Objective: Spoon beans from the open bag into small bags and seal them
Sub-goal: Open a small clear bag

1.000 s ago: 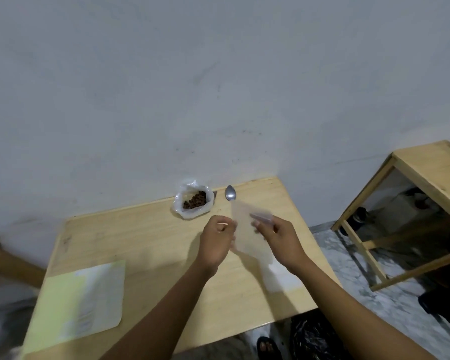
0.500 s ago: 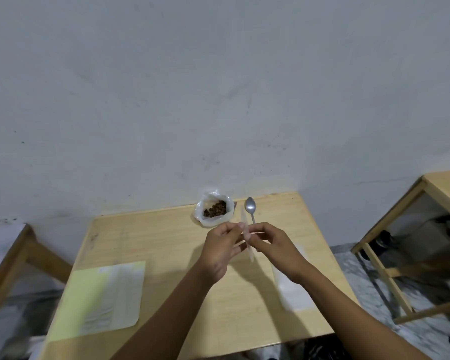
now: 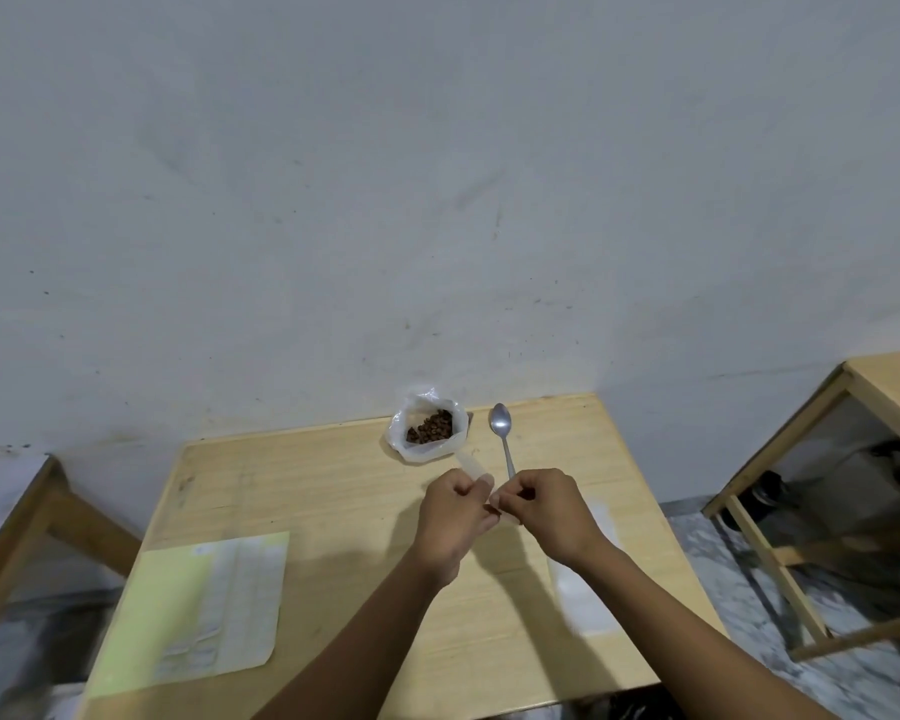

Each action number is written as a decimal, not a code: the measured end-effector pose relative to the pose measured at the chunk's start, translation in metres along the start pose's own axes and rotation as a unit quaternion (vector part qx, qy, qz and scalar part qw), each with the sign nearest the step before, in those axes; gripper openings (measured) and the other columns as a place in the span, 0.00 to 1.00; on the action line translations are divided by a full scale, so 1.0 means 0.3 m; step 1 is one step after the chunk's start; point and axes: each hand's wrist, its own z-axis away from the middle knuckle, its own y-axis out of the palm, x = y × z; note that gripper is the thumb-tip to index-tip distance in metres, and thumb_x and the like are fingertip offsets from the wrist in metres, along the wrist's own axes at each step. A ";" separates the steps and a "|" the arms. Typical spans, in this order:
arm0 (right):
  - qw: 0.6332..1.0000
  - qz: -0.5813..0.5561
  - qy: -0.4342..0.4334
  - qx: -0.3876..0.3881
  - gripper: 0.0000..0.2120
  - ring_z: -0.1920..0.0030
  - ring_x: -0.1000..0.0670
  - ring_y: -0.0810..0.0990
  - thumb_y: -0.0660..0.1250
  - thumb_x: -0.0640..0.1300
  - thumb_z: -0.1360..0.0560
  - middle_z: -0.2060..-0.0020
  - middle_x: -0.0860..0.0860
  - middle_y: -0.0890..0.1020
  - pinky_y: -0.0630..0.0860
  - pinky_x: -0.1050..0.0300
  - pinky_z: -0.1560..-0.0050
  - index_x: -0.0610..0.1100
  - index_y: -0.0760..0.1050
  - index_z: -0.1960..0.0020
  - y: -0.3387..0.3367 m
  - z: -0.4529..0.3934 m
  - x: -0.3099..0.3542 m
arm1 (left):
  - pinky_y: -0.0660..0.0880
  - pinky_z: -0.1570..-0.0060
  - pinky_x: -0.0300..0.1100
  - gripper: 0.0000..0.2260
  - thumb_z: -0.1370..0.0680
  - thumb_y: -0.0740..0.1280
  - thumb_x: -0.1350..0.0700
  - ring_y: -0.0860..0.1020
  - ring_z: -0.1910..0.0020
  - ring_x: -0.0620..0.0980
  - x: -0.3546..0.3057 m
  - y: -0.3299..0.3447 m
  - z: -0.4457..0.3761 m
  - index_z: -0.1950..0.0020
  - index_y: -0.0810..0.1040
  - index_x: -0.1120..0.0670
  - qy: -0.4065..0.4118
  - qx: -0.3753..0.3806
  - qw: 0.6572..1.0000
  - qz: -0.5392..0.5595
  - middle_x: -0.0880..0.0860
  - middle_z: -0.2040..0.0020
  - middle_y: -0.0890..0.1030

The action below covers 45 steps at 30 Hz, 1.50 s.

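Both hands, left (image 3: 455,517) and right (image 3: 549,511), pinch a small bag (image 3: 473,467) above the bench (image 3: 333,491), apparently working its mouth open. The spoon (image 3: 503,436) lies untouched beside the bean bag (image 3: 427,427) at the far edge. Next, likely one hand takes the spoon.

The open bag (image 3: 427,426) of clear plastic stands at the far edge of the tabletop (image 3: 333,491), its mouth folded wide over dark brown beans (image 3: 431,426). Just beside it on the right lies a metal spoon (image 3: 503,433), bowl toward the wall. A small clear bag (image 3: 473,467) is pinched above the tabletop between both hands
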 end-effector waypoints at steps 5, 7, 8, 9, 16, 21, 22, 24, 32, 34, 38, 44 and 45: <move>1.000 -0.003 0.013 0.007 0.08 0.69 0.46 0.82 0.67 0.38 0.24 0.63 0.43 0.82 0.83 0.49 0.62 0.35 0.75 0.60 -0.010 -0.007 -0.020 | 0.83 0.55 0.50 0.11 0.21 0.66 0.59 0.81 0.60 0.53 0.030 -0.034 0.002 0.62 0.69 0.58 0.000 0.005 0.993 -0.114 0.58 0.60 0.77; 0.999 0.028 0.008 -0.025 0.08 0.68 0.44 0.82 0.65 0.39 0.24 0.63 0.42 0.81 0.82 0.46 0.63 0.36 0.72 0.59 -0.011 -0.018 -0.021 | 0.81 0.55 0.53 0.10 0.24 0.65 0.60 0.77 0.62 0.52 0.021 -0.038 0.007 0.64 0.68 0.56 -0.012 -0.010 0.985 -0.174 0.57 0.61 0.75; 0.998 0.047 0.007 -0.044 0.07 0.68 0.43 0.82 0.64 0.39 0.23 0.64 0.43 0.80 0.81 0.44 0.63 0.38 0.71 0.59 -0.012 -0.025 -0.021 | 0.81 0.57 0.52 0.11 0.26 0.64 0.60 0.75 0.64 0.52 0.011 -0.034 0.014 0.66 0.66 0.55 -0.019 -0.013 0.981 -0.191 0.56 0.62 0.74; 0.996 0.060 0.006 -0.060 0.07 0.67 0.43 0.82 0.63 0.41 0.23 0.64 0.44 0.80 0.81 0.43 0.63 0.39 0.70 0.59 -0.014 -0.034 -0.020 | 0.80 0.60 0.50 0.11 0.27 0.64 0.59 0.73 0.66 0.52 0.004 -0.028 0.019 0.67 0.65 0.54 -0.020 -0.014 0.979 -0.202 0.55 0.63 0.73; 0.998 0.033 -0.021 -0.046 0.08 0.64 0.41 0.81 0.62 0.43 0.23 0.63 0.45 0.76 0.81 0.44 0.62 0.44 0.65 0.60 -0.014 -0.049 0.017 | 0.58 0.30 0.40 0.30 0.29 0.66 0.53 0.54 0.24 0.46 0.005 -0.057 0.020 0.29 0.61 0.54 0.245 -0.077 0.899 -0.356 0.50 0.25 0.57; 0.997 0.010 -0.038 -0.066 0.09 0.70 0.46 0.83 0.59 0.42 0.20 0.61 0.43 0.78 0.77 0.55 0.69 0.46 0.62 0.59 0.010 -0.047 0.037 | 0.71 0.39 0.46 0.21 0.25 0.61 0.47 0.71 0.36 0.48 0.014 -0.094 0.029 0.32 0.67 0.46 0.170 -0.017 0.899 -0.404 0.43 0.35 0.73; 0.995 0.003 -0.044 -0.090 0.09 0.70 0.48 0.83 0.58 0.42 0.20 0.61 0.44 0.78 0.76 0.56 0.70 0.49 0.61 0.57 0.019 -0.047 0.046 | 0.72 0.42 0.46 0.19 0.24 0.60 0.46 0.73 0.39 0.48 0.004 -0.093 0.032 0.34 0.69 0.45 0.140 -0.016 0.905 -0.400 0.43 0.38 0.75; 0.991 -0.014 -0.053 -0.124 0.08 0.70 0.50 0.82 0.57 0.41 0.20 0.60 0.46 0.78 0.78 0.55 0.68 0.51 0.60 0.52 0.042 -0.046 0.063 | 0.73 0.45 0.46 0.17 0.25 0.58 0.45 0.76 0.44 0.49 -0.019 -0.094 0.037 0.37 0.70 0.43 0.128 -0.025 0.903 -0.410 0.42 0.43 0.76; 0.993 -0.042 -0.110 0.003 0.10 0.66 0.50 0.85 0.63 0.38 0.21 0.60 0.47 0.81 0.80 0.56 0.62 0.49 0.76 0.43 0.043 -0.046 0.071 | 0.63 0.33 0.42 0.28 0.25 0.60 0.47 0.66 0.29 0.48 -0.020 -0.177 0.055 0.25 0.63 0.50 0.252 -0.078 0.853 -0.451 0.46 0.28 0.69; 0.994 -0.031 -0.107 0.017 0.07 0.67 0.48 0.84 0.67 0.37 0.23 0.64 0.46 0.82 0.80 0.57 0.64 0.46 0.81 0.48 0.046 -0.051 0.074 | 0.60 0.30 0.41 0.29 0.23 0.61 0.50 0.63 0.26 0.48 -0.028 -0.178 0.061 0.22 0.60 0.52 0.231 -0.047 0.864 -0.445 0.48 0.25 0.65; 0.995 -0.013 -0.094 0.017 0.05 0.70 0.48 0.83 0.67 0.37 0.23 0.61 0.46 0.83 0.82 0.50 0.66 0.42 0.82 0.54 0.031 -0.073 0.085 | 0.57 0.33 0.35 0.29 0.22 0.59 0.51 0.61 0.26 0.45 -0.020 -0.195 0.069 0.21 0.56 0.52 0.219 -0.013 0.880 -0.422 0.48 0.24 0.64; 0.994 -0.075 -0.038 0.074 0.04 0.69 0.42 0.84 0.69 0.36 0.23 0.62 0.45 0.83 0.83 0.52 0.63 0.39 0.83 0.52 0.010 -0.091 0.122 | 0.57 0.38 0.26 0.25 0.22 0.63 0.48 0.62 0.32 0.38 0.014 -0.250 0.100 0.26 0.66 0.51 0.336 -0.047 0.849 -0.406 0.45 0.31 0.72; 0.992 -0.091 -0.025 0.083 0.04 0.69 0.42 0.84 0.69 0.37 0.24 0.63 0.45 0.83 0.83 0.52 0.62 0.39 0.83 0.52 0.013 -0.092 0.129 | 0.60 0.38 0.29 0.26 0.23 0.64 0.43 0.64 0.34 0.38 0.012 -0.258 0.107 0.27 0.66 0.49 0.339 -0.040 0.848 -0.406 0.44 0.33 0.72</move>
